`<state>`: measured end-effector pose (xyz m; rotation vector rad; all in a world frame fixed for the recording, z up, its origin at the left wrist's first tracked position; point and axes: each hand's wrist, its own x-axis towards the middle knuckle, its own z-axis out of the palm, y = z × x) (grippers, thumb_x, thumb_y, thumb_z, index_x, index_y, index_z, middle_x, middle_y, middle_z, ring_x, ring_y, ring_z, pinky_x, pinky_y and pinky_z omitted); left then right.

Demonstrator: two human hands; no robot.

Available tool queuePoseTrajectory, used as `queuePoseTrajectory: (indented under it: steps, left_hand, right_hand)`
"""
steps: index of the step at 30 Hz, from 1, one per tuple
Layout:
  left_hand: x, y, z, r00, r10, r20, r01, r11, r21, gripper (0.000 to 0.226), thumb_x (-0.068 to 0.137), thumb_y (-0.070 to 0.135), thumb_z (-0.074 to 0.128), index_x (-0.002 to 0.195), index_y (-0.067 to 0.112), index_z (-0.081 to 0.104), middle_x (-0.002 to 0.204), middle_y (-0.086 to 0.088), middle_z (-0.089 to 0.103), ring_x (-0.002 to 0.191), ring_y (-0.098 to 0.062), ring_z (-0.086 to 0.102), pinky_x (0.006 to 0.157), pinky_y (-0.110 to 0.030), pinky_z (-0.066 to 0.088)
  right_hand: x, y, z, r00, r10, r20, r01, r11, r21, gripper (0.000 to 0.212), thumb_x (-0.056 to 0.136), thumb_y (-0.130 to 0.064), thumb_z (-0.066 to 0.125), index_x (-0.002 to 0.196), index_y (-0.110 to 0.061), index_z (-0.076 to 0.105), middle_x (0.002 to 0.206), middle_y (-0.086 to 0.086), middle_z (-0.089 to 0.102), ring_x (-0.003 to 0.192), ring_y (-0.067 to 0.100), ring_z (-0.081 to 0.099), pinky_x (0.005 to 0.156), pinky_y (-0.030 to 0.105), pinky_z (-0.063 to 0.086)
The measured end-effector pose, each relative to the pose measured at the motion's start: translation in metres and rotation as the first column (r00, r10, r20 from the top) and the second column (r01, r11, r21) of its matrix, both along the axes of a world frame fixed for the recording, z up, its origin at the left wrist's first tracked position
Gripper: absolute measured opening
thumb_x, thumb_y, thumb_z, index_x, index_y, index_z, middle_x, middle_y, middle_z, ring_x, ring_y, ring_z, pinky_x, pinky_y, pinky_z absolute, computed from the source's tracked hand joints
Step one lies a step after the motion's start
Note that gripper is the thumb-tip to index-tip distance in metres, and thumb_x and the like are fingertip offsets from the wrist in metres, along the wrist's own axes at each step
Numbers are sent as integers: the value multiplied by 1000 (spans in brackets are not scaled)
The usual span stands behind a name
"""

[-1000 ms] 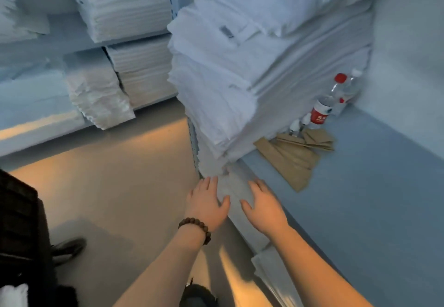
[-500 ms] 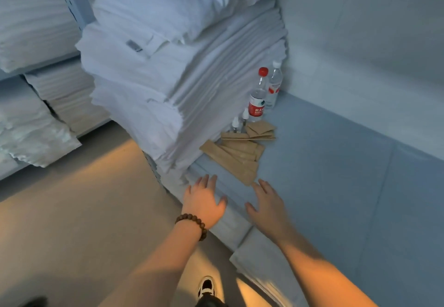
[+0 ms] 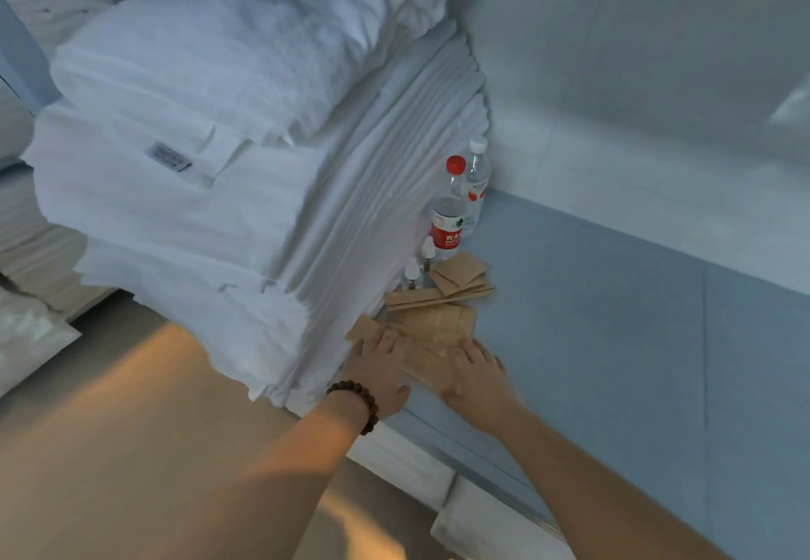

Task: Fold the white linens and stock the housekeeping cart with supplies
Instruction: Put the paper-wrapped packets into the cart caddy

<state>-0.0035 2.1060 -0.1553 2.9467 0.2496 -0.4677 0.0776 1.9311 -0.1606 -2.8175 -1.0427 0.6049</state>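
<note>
Packets (image 3: pixel 438 324) of brown paper, judged light, thin and flexible, lie on the blue surface (image 3: pixel 613 362) at 4 o'clock from the linen stack (image 3: pixel 197 209), with left grip (image 3: pixel 381 377) and right grip (image 3: pixel 477 380) flat, straight-fingered and empty over the nearest ones, which are best pinched at an edge.

The bare left hand (image 3: pixel 380 373) and bare right hand (image 3: pixel 477 377) are stretched forward, palms turned down.

The two hands are held side by side, close but apart, with the thumbs turned toward each other. On both, the fingers are laid out straight and slightly spread; the right hand is seen a little blurred. The bare forearms are extended from the lower edge and drawn together toward the wrists. A dark brown bracelet of round beads (image 3: pixel 357 402) is worn on the left wrist.
</note>
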Motion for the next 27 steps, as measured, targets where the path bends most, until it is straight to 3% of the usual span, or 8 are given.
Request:
queuePoseTrajectory:
  steps: [6,15,18,22,27]
  left_hand:
    - [31,13,-22,996,-92,-21,93,994,62,67,97,41,39,153,20,10,161,-5,-3,147,-28,-5,117,-50,5]
    - [6,-23,-50,1000,10,12,-10,1000,-11,62,101,42,27,153,23,-1,161,-1,-5,147,-24,-11,115,-48,-9]
    - [2,-38,-49,999,23,44,-22,999,-24,57,102,38,31,153,21,12,161,-2,8,148,-27,-2,117,-47,-3]
    - [-5,-53,-45,993,30,118,-33,999,22,47,97,25,46,142,21,33,148,-3,32,137,-28,23,115,-45,10]
    - [-4,-62,-34,979,34,199,-50,996,79,34,89,17,52,122,21,46,127,-1,44,119,-26,40,104,-40,26]
  right_hand:
    - [19,19,-10,996,90,19,-89,995,-49,70,95,-41,47,152,-21,12,160,2,6,148,24,-2,118,47,7]
    - [4,-7,-31,981,194,10,-193,977,-94,57,104,-25,28,153,-23,0,161,-6,-6,147,18,-10,117,47,-5]
    - [3,-19,-30,978,202,49,-199,977,-72,56,102,-18,29,153,-22,6,161,-5,1,148,15,-4,117,45,-6]
    - [-2,-36,-31,974,197,112,-203,978,47,52,100,-14,35,150,-20,22,157,-5,23,145,11,15,118,34,-5]
    - [-13,-42,-31,964,174,201,-213,958,190,47,94,-11,43,140,-20,40,139,0,42,125,22,38,111,30,24]
